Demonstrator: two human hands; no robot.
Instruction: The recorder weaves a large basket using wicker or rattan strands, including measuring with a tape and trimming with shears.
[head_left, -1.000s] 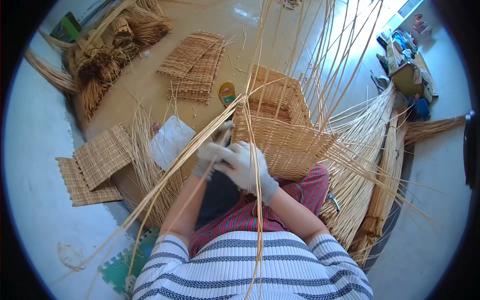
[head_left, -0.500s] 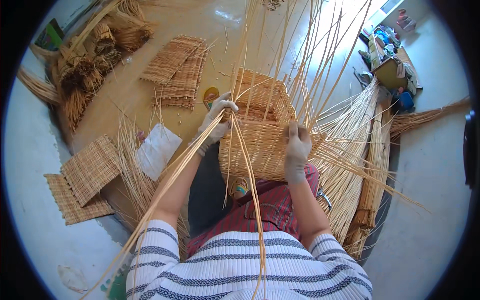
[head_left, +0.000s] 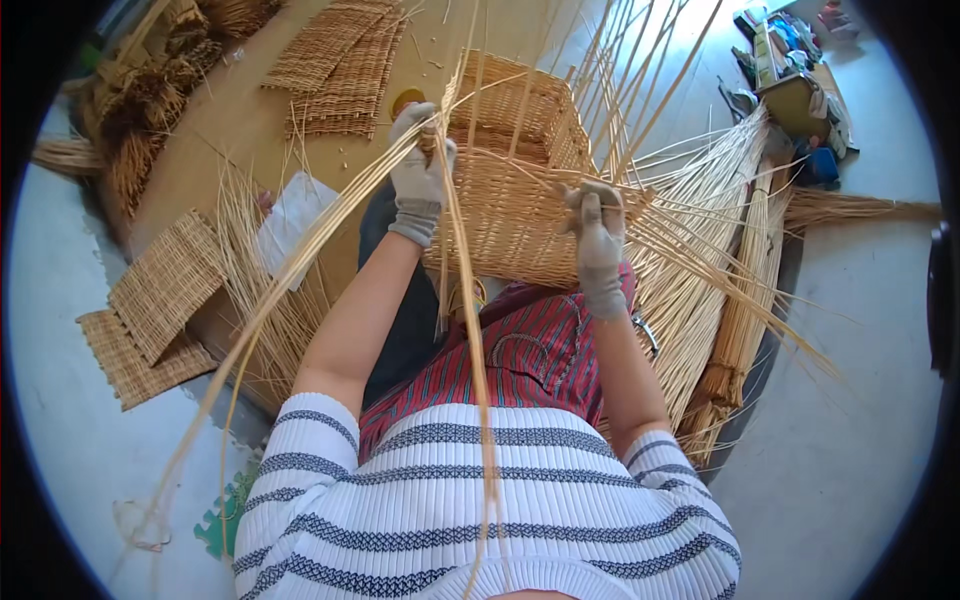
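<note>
A half-woven wicker basket [head_left: 510,225] rests tilted over my lap on the striped apron [head_left: 535,360], with long canes standing up from its rim. My gloved left hand [head_left: 418,165] is closed round the basket's near-left corner, where a bunch of loose pale canes [head_left: 352,200] bends over and trails down toward me. Toward the basket's near-right corner, my gloved right hand [head_left: 597,240] has its fingers curled on the rim and the canes there; exactly which strand they grip is hidden.
Woven mats [head_left: 335,70] lie beyond the basket and more [head_left: 160,290] at left, near a white sheet [head_left: 290,230]. Cane bundles are piled at upper left [head_left: 150,110] and right [head_left: 700,250]. A cluttered bench [head_left: 800,100] stands at back right; a green foam mat [head_left: 225,515] is at lower left.
My hands have gone from close together to apart, one at each near corner, the right moving rightward. Since half a second ago both hands and the basket have risen in the picture.
</note>
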